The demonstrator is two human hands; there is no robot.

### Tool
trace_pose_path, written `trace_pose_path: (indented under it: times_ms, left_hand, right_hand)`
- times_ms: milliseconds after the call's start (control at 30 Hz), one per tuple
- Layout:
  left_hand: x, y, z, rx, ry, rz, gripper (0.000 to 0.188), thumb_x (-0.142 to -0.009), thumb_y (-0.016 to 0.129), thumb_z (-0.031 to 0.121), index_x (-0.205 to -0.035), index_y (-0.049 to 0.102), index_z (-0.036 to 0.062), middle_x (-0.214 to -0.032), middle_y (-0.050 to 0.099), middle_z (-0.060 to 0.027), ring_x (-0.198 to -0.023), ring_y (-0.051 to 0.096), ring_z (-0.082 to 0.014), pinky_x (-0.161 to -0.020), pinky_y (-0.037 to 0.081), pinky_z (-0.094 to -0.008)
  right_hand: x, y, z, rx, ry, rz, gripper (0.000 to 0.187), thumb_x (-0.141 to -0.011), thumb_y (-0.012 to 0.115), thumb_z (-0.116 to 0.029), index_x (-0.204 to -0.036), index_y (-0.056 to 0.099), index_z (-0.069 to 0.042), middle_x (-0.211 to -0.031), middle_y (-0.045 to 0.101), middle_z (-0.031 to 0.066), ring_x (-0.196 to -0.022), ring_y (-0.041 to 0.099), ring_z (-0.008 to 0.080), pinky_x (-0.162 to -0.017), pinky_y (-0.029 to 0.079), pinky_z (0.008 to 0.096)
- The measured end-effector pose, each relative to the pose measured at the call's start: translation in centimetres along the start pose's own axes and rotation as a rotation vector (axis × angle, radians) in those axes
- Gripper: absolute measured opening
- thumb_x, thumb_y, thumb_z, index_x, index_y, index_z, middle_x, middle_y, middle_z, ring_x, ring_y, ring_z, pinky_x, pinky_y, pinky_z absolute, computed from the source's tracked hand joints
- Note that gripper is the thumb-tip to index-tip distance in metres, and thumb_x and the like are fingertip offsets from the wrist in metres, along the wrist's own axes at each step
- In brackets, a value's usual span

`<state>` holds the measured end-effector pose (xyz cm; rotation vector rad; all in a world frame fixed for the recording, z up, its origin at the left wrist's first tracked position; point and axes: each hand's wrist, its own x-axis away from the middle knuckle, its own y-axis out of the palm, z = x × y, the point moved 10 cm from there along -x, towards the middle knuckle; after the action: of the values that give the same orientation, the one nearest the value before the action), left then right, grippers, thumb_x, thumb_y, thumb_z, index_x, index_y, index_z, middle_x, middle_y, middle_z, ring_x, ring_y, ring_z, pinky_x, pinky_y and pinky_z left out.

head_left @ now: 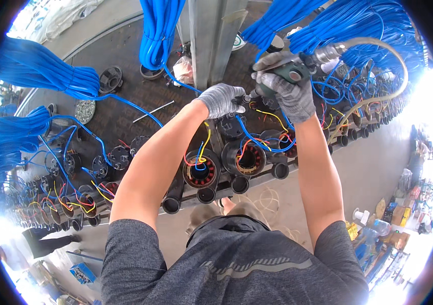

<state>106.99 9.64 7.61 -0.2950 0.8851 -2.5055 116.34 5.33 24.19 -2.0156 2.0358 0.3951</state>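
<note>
My right hand point(299, 100), in a grey glove, is wrapped round a dark green air screwdriver point(294, 74). Its pale air hose point(405, 71) joins at a metal fitting and loops down on the right. The driver's narrow front end points left, toward my left hand point(220, 100). That hand, also gloved, has its fingers drawn together at the bit; what they pinch is hidden. Just below them is a round black motor cover point(230, 127) with a blue cable. Nearer me are two open motor housings point(200, 175) point(247, 156), with red-edged windings and red, yellow and blue leads.
Thick coils of blue cable point(158, 38) hang or lie along the far side. A metal post point(211, 46) stands beyond my hands. A thin metal rod point(153, 112) lies on the dark bench. More housings line its curved near edge; boxes point(398, 216) stand on the right floor.
</note>
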Motion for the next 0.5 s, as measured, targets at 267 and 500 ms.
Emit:
trace_pose_path:
  times_ms: [267,500]
  left_hand:
    - [1.1,2.7,-3.5,0.16,-0.098,-0.201,0.034,-0.095,0.06,0.014,-0.129,0.06,0.0102,-0.104,0.068,-0.0135,-0.097,0.063,-0.028,-0.088,0.048,-0.0414]
    - [3.0,2.1,-4.2,-0.029,-0.154,-0.231,0.044,-0.101,0.055,0.021,-0.145,0.054,0.018,-0.103,0.071,-0.0182,-0.091,0.067,-0.032,-0.083,0.051,-0.0422]
  right_hand:
    - [-0.6,3.2,5.3,0.044,0.174,-0.081,0.023,-0.081,0.076,-0.001,-0.102,0.069,-0.004,-0.096,0.072,0.005,-0.084,0.069,0.0139,-0.074,0.056,0.0286]
    - [-0.5,3.5,5.8,0.033,0.226,-0.072,0.021,-0.079,0.077,-0.001,-0.099,0.071,-0.005,-0.093,0.071,0.004,-0.082,0.068,0.0131,-0.073,0.056,0.0292]
